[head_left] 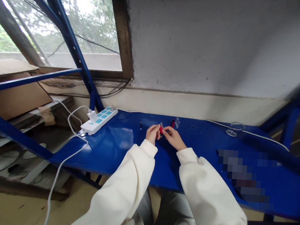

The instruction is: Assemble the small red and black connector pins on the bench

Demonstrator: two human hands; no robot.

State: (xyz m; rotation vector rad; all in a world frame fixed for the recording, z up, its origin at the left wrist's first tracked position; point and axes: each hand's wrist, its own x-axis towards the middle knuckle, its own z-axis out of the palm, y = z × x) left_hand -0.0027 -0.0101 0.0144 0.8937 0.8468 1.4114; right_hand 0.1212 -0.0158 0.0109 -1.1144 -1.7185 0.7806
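Observation:
Both of my hands meet over the middle of a blue table (116, 148). My left hand (153, 133) is closed around a small red part (161, 129), with a clear piece sticking up from it. My right hand (172, 137) pinches the same red part from the right side. Cream sleeves cover both arms. Just behind my hands lie another small red piece (173, 122) and a clear plastic piece (177, 122). A tiny dark part (141, 126) stands to the left of my hands.
A white power strip (99, 120) with blue sockets and a white cable lies at the table's back left. Several tiny dark bits (195, 128) and a clear round lid (232, 132) sit at the back right. Blue rack struts, cardboard and a window stand to the left.

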